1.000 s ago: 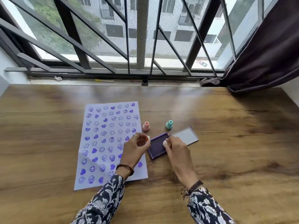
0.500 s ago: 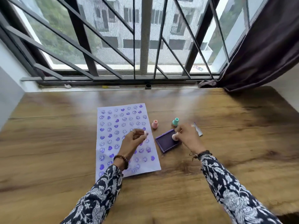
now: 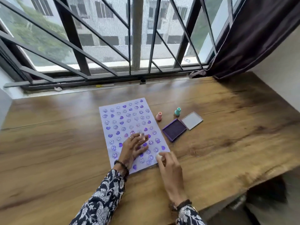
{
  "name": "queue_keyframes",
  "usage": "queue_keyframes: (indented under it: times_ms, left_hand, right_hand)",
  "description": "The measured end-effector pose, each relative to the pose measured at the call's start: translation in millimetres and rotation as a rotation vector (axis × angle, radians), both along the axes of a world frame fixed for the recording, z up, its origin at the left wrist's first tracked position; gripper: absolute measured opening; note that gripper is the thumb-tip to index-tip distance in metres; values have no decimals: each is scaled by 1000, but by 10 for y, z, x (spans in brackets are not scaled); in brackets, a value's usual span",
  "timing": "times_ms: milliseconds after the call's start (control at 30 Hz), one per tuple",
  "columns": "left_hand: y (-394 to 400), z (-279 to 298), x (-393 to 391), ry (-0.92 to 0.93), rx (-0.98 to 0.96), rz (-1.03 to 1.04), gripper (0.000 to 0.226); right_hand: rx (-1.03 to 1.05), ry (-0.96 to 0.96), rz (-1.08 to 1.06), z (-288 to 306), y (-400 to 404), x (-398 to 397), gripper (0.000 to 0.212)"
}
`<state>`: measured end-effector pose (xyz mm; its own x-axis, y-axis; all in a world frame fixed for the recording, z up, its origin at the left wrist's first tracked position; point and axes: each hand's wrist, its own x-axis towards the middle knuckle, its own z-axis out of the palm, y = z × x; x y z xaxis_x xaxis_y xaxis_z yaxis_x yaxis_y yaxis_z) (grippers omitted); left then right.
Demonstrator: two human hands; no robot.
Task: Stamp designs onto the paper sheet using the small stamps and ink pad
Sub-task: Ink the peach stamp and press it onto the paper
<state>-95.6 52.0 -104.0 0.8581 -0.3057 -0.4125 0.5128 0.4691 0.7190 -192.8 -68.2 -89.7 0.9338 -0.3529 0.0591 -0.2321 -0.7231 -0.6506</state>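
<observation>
Left hand (image 3: 134,147): over paper (image 3: 120,120), blurred
Right hand (image 3: 168,166): gripping a small stamp (image 3: 158,156) at the paper's edge
Ink pad (image 3: 174,129): open

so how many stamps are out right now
4: a pink stamp and a teal stamp stand beyond the ink pad; one blurred in the left hand, one in the right hand at the paper's near corner.

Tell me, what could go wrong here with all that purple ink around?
1. The right hand brings a stamp down at the near right corner of the paper sheet, where prints already crowd; a new mark may overlap one or run off the edge.
2. The left hand lies blurred across printed hearts and faces; if the ink is wet it may smear.
3. The ink pad lies open, so a sleeve could brush it.
</observation>
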Motion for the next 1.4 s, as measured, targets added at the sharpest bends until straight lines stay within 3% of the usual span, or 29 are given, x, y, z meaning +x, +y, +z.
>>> queue_keyframes:
  times_ms: [100, 367, 600, 700, 867, 967, 1167, 1400]
  left_hand:
    - [15, -37, 16, -12, -13, -24, 8]
    - [56, -111, 46, 6, -14, -48, 13]
    - [76, -132, 38, -68, -3, -96, 9]
    - [77, -78, 25, -85, 18, -136, 12]
    - [65, 21, 42, -68, 68, -123, 10]
    - [1, 113, 41, -80, 72, -125, 12]
    - [-250, 285, 22, -168, 99, -195, 15]
    - [-446, 323, 62, -190, 160, -171, 17]
  right_hand:
    - [-138, 22, 59, 60, 41, 28, 15]
    - [-230, 263, 135, 180, -21, 370, 19]
    - [-202, 484, 268, 276, -144, 693, 6]
    - [-122, 540, 272, 327, -188, 761, 10]
    - [515, 356, -13, 402, -410, 609, 19]
    - [737, 237, -34, 447, -491, 536, 19]
    - [687, 53, 19, 567, -565, 536, 16]
    - [682, 13, 69, 615, -764, 617, 11]
